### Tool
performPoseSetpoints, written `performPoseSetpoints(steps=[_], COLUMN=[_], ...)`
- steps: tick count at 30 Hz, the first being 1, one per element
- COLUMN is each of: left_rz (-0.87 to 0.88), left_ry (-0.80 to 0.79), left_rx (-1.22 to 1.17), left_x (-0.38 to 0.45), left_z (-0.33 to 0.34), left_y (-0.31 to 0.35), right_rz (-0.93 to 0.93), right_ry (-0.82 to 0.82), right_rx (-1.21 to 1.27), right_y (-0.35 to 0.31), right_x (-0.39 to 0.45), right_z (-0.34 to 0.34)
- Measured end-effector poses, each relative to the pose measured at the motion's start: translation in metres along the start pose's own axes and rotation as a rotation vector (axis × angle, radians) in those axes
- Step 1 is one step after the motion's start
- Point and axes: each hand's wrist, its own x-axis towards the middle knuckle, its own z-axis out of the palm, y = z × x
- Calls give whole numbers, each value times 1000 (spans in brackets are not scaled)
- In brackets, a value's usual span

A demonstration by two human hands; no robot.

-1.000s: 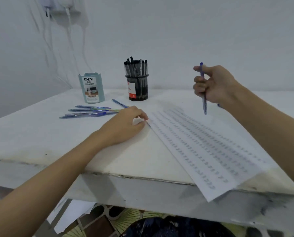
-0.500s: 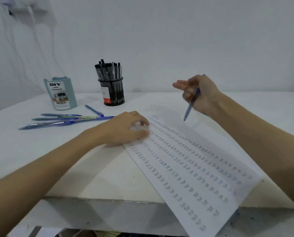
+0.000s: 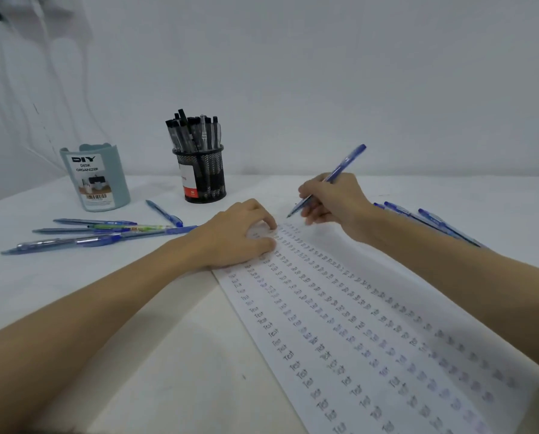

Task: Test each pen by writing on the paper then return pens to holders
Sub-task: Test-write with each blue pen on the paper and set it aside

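Note:
My right hand (image 3: 335, 200) grips a blue pen (image 3: 344, 164) in a writing hold, its tip just above the far end of the paper (image 3: 371, 324). The sheet is covered with rows of the word "Test". My left hand (image 3: 238, 234) lies flat on the paper's upper left corner, fingers slightly curled, holding nothing. Several blue pens (image 3: 99, 233) lie loose on the table to the left. A few more blue pens (image 3: 431, 222) lie behind my right forearm. A black mesh holder (image 3: 204, 177) full of black pens stands at the back. A teal "DIY desk organizer" holder (image 3: 94, 178) stands to its left.
The white table (image 3: 155, 324) runs back to a white wall. Cables hang down the wall at the far left. The paper lies diagonally from the table's middle to the lower right corner of the view.
My right hand has come down from mid-air and turned the pen into a writing grip, tip near the paper's top. My left hand stays pressed on the sheet. The camera has tilted downward.

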Motion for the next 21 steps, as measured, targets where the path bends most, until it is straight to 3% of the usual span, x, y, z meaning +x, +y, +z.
performPoseSetpoints(steps=[3,7,11,21], left_rz=[12,11,4,-12], left_ry=[15,46,33,29], left_rx=[-49,-112,-110,-147], left_x=[4,5,5,4], left_z=[4,10,10,10], left_y=[0,0,-1,0], right_rz=[5,-101,-177,-242], right_ry=[-49,86,8,44], right_rx=[-5,-45,-157,-220], right_y=[9,22,23,24], right_x=[2,11,10,12], right_z=[9,15,15,18])
